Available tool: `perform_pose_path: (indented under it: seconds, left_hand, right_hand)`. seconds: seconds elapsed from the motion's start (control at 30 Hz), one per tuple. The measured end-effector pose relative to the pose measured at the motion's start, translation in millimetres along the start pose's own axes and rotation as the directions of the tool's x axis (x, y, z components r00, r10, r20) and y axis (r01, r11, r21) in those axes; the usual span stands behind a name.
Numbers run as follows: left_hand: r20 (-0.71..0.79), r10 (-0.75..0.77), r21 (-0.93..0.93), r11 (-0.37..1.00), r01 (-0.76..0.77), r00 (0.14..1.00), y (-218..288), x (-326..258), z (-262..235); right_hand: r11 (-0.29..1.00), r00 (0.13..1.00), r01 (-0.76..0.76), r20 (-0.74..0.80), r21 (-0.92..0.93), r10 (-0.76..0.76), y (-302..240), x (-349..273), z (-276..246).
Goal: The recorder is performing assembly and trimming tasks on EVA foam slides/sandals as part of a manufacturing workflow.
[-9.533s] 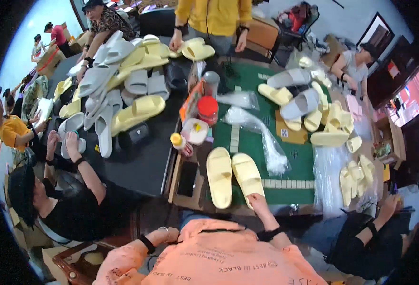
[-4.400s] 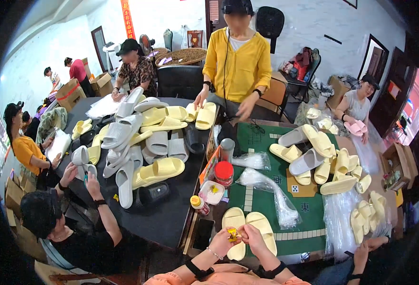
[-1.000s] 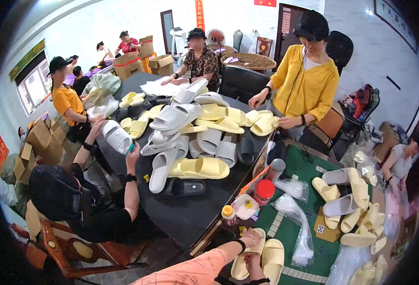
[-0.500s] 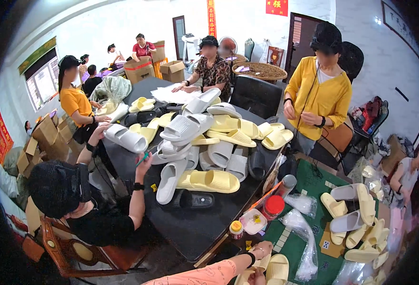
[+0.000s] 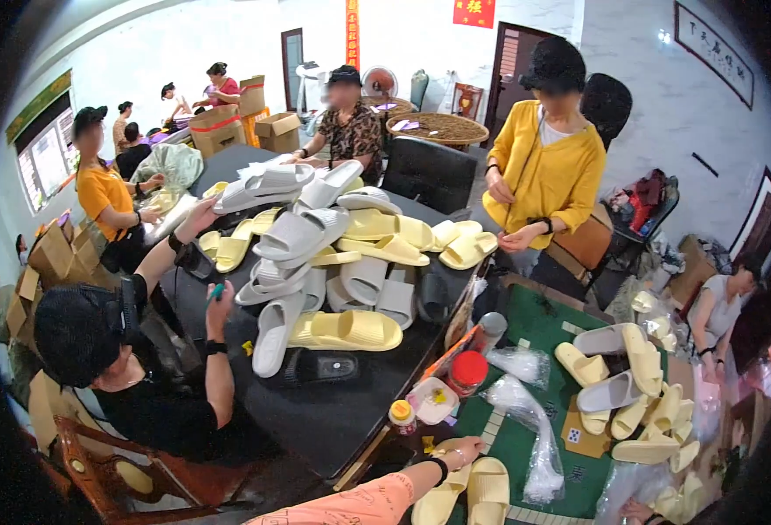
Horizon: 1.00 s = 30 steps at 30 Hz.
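My left hand [image 5: 461, 451], with a pinkish-orange sleeve and black wristband, is at the upper end of a yellow slipper [image 5: 440, 497] by the lower edge. Its fingers are curled together; I cannot make out what is in them. A second yellow slipper [image 5: 488, 495] lies just right of the first. My right hand [image 5: 637, 510] shows partly at the lower edge, beside a clear plastic bag [image 5: 617, 490]; its fingers are too cut off to read. Clear plastic bags [image 5: 536, 451] lie on the green mat [image 5: 525, 319] between my hands.
Grey and yellow slippers [image 5: 350, 328] pile on the black table [image 5: 315, 429]. More slippers [image 5: 639, 402] heap at right. A red-lidded jar [image 5: 467, 371], yellow-lidded jar [image 5: 402, 416] and small tray [image 5: 432, 401] stand nearby. A person [image 5: 140, 385] at left holds a grey slipper; others are around.
My right hand has left the pair of yellow slippers and moved right, to the plastic bag. My left hand has shifted slightly right. The whole view has turned right.
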State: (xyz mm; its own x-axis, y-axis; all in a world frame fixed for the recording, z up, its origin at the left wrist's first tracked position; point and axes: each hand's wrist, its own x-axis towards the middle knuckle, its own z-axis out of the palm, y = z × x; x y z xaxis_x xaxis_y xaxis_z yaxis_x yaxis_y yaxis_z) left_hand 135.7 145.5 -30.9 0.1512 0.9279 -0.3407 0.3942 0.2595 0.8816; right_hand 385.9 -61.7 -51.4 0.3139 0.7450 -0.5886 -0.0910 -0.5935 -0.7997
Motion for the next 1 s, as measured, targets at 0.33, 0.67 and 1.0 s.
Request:
perform_pose_path:
  seconds: [0.33,0.67,1.0]
  left_hand:
    - [0.189,0.077,0.363,0.921,-0.143,0.979,-19,7,41]
    - [0.295,0.109,0.454,0.858,-0.239,0.949,-73,46,69]
    - [0.230,0.008,0.525,0.841,-0.131,0.973,-72,41,78]
  right_hand:
    - [0.681,0.995,-0.045,0.093,0.731,-0.034,-18,5,29]
    - [0.968,0.955,0.247,0.185,-0.052,-0.233,29,52,43]
    - [0.998,0.978,0.026,0.203,0.058,-0.037,21,51,4]
